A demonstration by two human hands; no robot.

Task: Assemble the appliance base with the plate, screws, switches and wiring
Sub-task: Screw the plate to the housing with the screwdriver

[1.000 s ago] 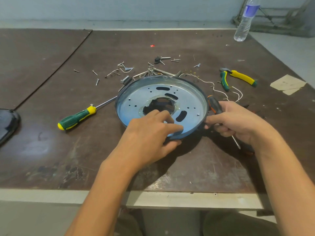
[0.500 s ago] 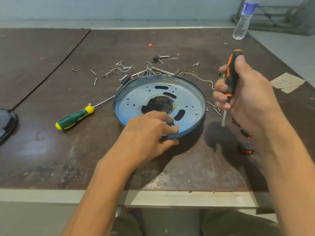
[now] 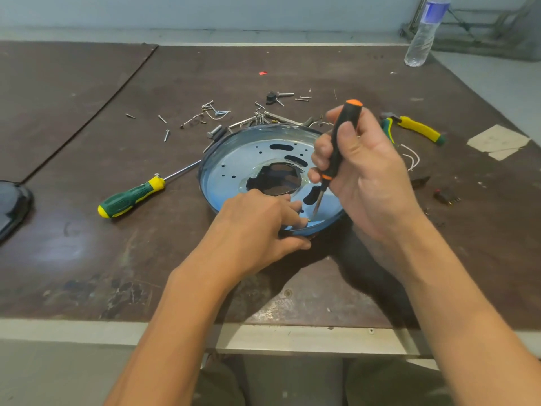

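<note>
Standing nearly upright, the screwdriver [image 3: 336, 149] is clamped in the grip of the right hand [image 3: 371, 183], tip on the round plate [image 3: 234, 171] at mid-frame. The near rim is pinched by the left hand [image 3: 257, 227].

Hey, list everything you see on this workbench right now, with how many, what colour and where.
appliance base: one, blue-silver, centre.
orange-black screwdriver: one, held tip-down over the base.
green-yellow screwdriver: one, lying left of the base.
pliers: one, yellow-green handles, right rear.
loose screws: many, silver, behind the base.
white wires: few, right of the base.
water bottle: one, clear, far right corner.
paper scrap: one, beige, right edge.
table: one, brown.
left hand: one, grips the base's near rim.
right hand: one, grips the orange-black screwdriver.
</note>
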